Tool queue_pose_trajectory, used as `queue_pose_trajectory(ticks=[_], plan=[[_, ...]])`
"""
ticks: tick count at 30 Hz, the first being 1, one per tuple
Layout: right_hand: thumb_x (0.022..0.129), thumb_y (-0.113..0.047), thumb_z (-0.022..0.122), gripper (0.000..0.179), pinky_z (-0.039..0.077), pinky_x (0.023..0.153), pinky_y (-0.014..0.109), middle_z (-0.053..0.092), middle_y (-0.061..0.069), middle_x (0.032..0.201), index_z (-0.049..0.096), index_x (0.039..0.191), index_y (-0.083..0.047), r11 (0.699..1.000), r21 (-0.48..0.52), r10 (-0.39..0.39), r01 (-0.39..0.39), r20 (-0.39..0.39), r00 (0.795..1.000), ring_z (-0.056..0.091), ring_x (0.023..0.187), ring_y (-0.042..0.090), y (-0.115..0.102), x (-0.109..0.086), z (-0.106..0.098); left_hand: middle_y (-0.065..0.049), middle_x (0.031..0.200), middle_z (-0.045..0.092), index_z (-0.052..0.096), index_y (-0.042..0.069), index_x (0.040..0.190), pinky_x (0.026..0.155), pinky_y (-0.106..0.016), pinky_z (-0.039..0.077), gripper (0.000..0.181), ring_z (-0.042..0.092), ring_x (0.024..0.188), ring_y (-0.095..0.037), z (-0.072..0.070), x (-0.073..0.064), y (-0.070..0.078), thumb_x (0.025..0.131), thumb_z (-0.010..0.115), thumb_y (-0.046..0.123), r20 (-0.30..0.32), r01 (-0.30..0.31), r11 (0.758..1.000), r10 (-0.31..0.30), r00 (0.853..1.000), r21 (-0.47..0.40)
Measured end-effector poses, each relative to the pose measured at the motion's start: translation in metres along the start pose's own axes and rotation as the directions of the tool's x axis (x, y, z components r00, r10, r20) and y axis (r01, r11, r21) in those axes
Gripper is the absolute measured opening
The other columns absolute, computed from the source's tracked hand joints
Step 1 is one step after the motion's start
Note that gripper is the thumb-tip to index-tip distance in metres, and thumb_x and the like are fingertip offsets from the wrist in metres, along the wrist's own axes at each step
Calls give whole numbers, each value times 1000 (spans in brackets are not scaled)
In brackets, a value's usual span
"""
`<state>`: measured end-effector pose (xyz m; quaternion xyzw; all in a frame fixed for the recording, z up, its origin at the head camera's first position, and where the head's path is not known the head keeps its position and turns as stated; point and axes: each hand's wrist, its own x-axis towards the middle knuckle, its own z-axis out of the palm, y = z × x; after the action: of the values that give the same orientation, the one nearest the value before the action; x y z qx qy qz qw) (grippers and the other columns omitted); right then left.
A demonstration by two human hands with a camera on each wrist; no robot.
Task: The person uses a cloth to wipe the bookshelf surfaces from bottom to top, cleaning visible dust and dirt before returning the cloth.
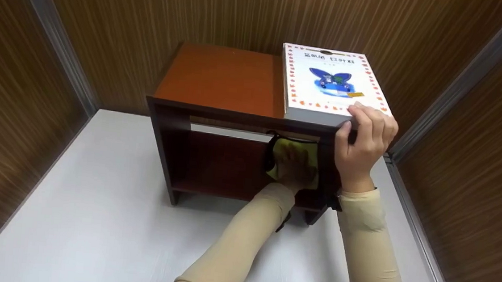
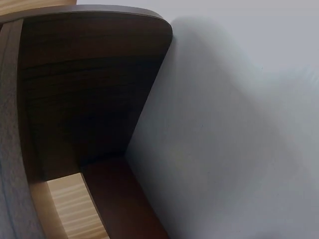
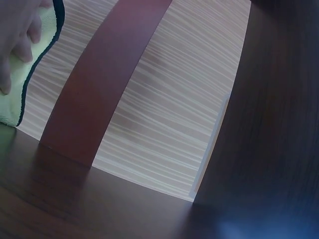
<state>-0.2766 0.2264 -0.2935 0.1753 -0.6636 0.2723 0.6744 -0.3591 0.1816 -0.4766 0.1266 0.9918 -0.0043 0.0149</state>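
Close up, the right hand (image 1: pixel 368 134) curls over the front corner of the book (image 1: pixel 334 85) on the shelf (image 1: pixel 220 78); inside, at the right end, the left hand (image 1: pixel 294 167) lies spread on the yellow cloth (image 1: pixel 312 152); it looks light and soft, so best pressed at its middle.

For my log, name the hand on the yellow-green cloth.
The left hand, inside the brown wooden shelf; the right hand instead touches the thick white book.

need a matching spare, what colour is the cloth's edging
The edging is black or nearly so; it shows best in the right wrist view.
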Motion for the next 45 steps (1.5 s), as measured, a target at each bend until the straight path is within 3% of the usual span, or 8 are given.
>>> queue_pose_trajectory(ticks=[10,20,28,35,45], plan=[[78,-15,53,21,31,93,45,64,11,94,66,87,-1,1000,7,-1,1,-33,999,52,93,31,-11,7,-2,-14,154,12,10,20,151,105,-60,14,69,9,139,-38,-2,-11,8,94,9,60,-5,29,999,-29,1000,35],[77,-14,52,22,31,94,45,64,13,93,66,87,0,1000,12,28,-28,-23,999,52,93,32,-17,13,-4,-12,155,6,9,30,151,105,-61,9,67,2,140,-35,-1,-28,15,93,8,63,18,59,998,-58,998,-9],[77,-14,51,23,31,94,45,64,13,94,66,88,-1,999,20,44,-43,-23,999,52,93,32,-17,15,-5,-11,155,10,14,29,150,105,-59,10,66,5,140,-32,5,-53,22,94,16,62,-21,54,996,-55,998,-66],[77,-15,51,23,31,94,45,64,13,93,66,87,0,998,23,58,-58,-29,998,52,94,32,-19,14,-4,-14,153,17,21,25,150,101,-61,20,67,13,138,-36,8,-78,22,94,15,61,-90,14,1000,-15,996,-10],[78,-16,51,24,30,95,44,64,14,94,66,88,-1,995,30,92,-91,-17,996,51,96,32,-21,7,-1,-15,153,17,21,24,150,101,-62,18,69,12,138,-36,13,-83,12,93,14,63,-96,19,1000,-18,995,5]])
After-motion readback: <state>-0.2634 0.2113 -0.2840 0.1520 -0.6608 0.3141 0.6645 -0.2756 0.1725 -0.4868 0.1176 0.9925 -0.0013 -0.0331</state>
